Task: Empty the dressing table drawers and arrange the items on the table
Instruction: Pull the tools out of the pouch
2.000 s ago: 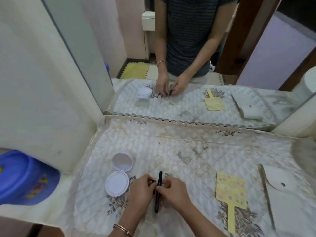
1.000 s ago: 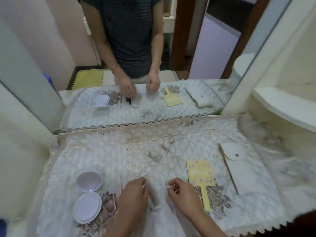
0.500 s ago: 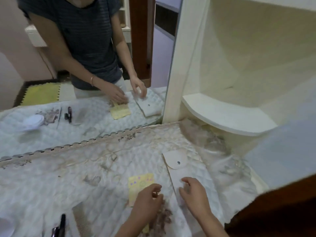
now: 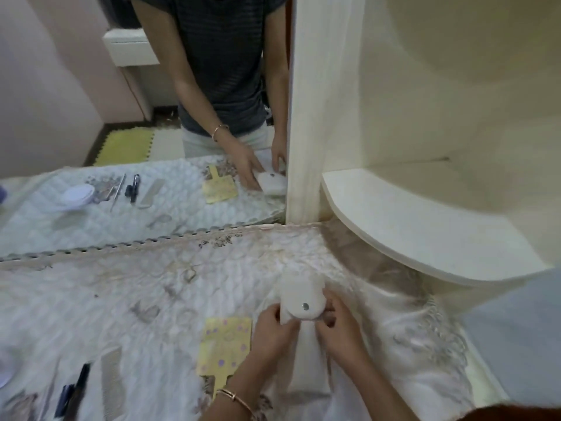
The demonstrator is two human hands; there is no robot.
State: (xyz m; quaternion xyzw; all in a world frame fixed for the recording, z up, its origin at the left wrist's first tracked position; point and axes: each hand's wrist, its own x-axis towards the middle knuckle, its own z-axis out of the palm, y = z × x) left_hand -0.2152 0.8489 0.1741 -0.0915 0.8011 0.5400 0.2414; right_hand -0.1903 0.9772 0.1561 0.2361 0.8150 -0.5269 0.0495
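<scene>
A white pouch [image 4: 303, 302] with a round snap on its flap lies on the quilted table cover [image 4: 136, 287]. My left hand [image 4: 273, 332] grips its left side and my right hand [image 4: 340, 326] grips its right side, both at the flap. A yellow paddle-shaped hand mirror [image 4: 223, 347] lies just left of my left hand. Further left, near the front edge, lie a pale comb [image 4: 110, 381] and a dark pen-like stick [image 4: 76, 390].
A large mirror [image 4: 121, 117] stands behind the table and reflects me and the items. A white curved shelf [image 4: 419, 226] juts out at the right, above the cover. The edge of a white compact [image 4: 4, 372] shows at far left.
The view has swung right from the compact and comb to the pouch. My hands left the comb and dark stick, passed the yellow mirror, and now both hold the pouch at its flap.
</scene>
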